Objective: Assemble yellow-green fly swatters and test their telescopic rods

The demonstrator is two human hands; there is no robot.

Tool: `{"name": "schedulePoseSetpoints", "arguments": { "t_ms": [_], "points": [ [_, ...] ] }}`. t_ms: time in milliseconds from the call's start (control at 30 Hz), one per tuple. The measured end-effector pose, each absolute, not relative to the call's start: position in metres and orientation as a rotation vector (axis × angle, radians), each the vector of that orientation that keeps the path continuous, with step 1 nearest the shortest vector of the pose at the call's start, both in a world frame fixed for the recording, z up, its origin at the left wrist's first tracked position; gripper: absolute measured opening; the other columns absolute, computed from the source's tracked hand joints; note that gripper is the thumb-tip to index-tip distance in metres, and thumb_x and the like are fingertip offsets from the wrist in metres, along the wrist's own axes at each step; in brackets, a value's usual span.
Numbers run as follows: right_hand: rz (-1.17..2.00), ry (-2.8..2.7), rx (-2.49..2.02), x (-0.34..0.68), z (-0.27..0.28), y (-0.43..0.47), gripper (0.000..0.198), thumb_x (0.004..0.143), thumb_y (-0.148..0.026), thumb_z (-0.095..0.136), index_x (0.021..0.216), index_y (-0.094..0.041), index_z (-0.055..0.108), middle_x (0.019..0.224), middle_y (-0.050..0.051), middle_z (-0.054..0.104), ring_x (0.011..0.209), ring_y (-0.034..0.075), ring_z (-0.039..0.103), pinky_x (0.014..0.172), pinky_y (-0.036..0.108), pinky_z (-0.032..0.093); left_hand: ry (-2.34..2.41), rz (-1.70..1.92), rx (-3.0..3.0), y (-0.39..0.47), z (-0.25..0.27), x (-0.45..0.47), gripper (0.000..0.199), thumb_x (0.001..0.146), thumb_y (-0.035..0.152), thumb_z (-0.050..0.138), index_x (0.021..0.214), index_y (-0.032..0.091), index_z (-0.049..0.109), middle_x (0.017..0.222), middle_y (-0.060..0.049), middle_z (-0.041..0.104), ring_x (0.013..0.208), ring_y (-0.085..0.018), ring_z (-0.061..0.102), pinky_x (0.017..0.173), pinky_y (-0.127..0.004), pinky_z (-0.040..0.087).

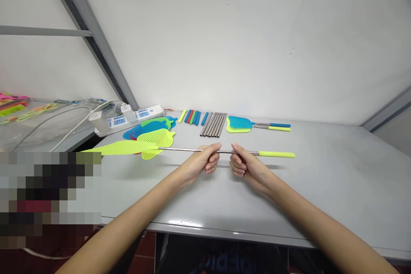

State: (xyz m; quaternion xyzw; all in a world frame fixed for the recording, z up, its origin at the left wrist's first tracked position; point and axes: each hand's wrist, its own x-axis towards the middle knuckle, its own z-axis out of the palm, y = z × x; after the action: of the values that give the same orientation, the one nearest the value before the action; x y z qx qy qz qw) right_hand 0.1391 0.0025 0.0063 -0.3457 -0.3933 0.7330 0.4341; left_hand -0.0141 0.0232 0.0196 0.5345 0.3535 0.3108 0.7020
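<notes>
Both hands grip a yellow fly swatter (128,147) by its thin metal shaft, held level above the table. My left hand (207,160) is closed round the shaft left of the middle, thumb along the top. My right hand (242,162) is closed on it nearer the yellow handle (276,154), which points right. The flap stretches left, seen nearly edge-on. Behind it lies a pile of loose swatter heads, with a perforated yellow head (163,139) and a blue head (150,126) among them.
Several coloured handle grips (192,117) and a row of metal tubes (213,125) lie along the back. Blue and yellow swatters (240,123) rest right of them. A power strip (141,114) with plugs and cables sits at the back left. The grey table (321,188) meets a white wall.
</notes>
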Motion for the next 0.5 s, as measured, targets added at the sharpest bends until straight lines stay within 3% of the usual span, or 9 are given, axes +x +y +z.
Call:
{"name": "schedulePoseSetpoints", "arguments": {
  "t_ms": [500],
  "points": [
    [1.935,-0.978,-0.869,0.131,-0.004,-0.005,0.045,0.075,-0.046,0.041,0.043,-0.017,0.030,0.034,-0.007,0.025,0.035,0.006,0.020,0.040,0.021,0.016,0.690,0.575,1.208,0.016,0.006,-0.006,0.040,0.079,0.042,0.034,0.051,0.015,0.044,0.035,0.004,0.038,0.035,-0.007,0.032,0.043,-0.021,0.025]
  ]
}}
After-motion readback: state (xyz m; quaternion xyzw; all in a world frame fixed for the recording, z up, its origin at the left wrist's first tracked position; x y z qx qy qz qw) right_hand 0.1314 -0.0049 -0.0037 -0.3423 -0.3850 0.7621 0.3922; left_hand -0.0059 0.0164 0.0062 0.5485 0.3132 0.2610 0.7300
